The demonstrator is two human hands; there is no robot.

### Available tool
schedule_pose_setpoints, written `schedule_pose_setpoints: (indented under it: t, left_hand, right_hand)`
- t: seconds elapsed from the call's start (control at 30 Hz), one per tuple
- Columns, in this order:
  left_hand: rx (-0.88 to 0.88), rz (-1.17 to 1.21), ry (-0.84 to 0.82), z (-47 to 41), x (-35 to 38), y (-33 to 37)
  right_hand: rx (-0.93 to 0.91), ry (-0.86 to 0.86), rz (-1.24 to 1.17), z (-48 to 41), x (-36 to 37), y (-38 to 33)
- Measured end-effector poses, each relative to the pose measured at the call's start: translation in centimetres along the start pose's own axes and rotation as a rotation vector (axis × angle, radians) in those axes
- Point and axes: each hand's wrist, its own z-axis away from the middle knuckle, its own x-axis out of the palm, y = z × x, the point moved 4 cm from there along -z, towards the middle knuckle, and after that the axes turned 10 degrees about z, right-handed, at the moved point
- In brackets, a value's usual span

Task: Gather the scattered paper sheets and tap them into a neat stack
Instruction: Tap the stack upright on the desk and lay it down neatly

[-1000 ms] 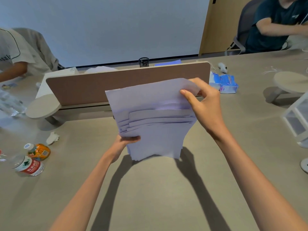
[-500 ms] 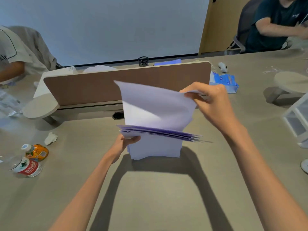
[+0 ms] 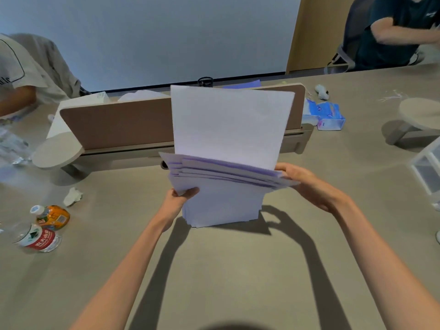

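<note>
Your right hand [image 3: 307, 186] had dropped to the right edge of the white paper sheets [image 3: 226, 129], fingers [image 3: 287, 169] pinching it; your left hand [image 3: 182, 197] pinched their left edge, sheets standing on the grey desk [image 3: 214, 270].

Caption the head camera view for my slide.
Left hand and right hand hold paper sheets upright on the grey table, rear sheet standing tall.
</note>
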Motion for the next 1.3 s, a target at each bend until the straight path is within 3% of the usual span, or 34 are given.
schedule_pose_setpoints:
  t: [0.27, 0.47, 0.63, 0.77, 0.9, 1.0, 1.17, 1.23, 1.3]
  left_hand:
    - [0.012, -0.02, -0.035, -0.9, -0.1, 0.1]
    - [-0.055, 0.007, -0.018, -1.7, -0.1, 0.1]
    - [-0.079, 0.064, -0.061, -1.5, 0.2, 0.2]
    - [0.013, -0.042, -0.081, -1.5, -0.2, 1.6]
    - [0.101, -0.121, -0.15, -1.5, -1.0, 5.0]
    - [0.139, -0.141, -0.115, -1.4, -0.5, 6.4]
    - [0.285, -0.043, 0.04, -1.2, 0.5, 8.2]
    - [0.312, 0.067, 0.118, -1.3, 0.9, 8.2]
    - [0.308, 0.148, 0.143, -1.6, 1.6, 7.2]
  right_hand:
    - [0.016, -0.273, -0.13, 0.0, 1.3, 1.2]
    - [0.019, -0.382, -0.212, -0.8, 1.5, 1.2]
    - [-0.024, 0.053, -0.069, -3.4, 2.3, 1.1]
    - [-0.152, 0.311, -0.186, -4.4, 3.6, 0.1]
    - [-0.289, 0.413, -0.07, -4.3, 4.7, -0.4]
    - [-0.247, 0.538, -0.021, -4.9, 5.4, -0.1]
    - [-0.326, 0.853, 0.412, -5.4, 5.4, -2.8]
    - [-0.335, 0.908, 0.416, -5.3, 5.8, -3.3]
    - [-0.225, 0.809, 0.229, -5.6, 6.4, -2.0]
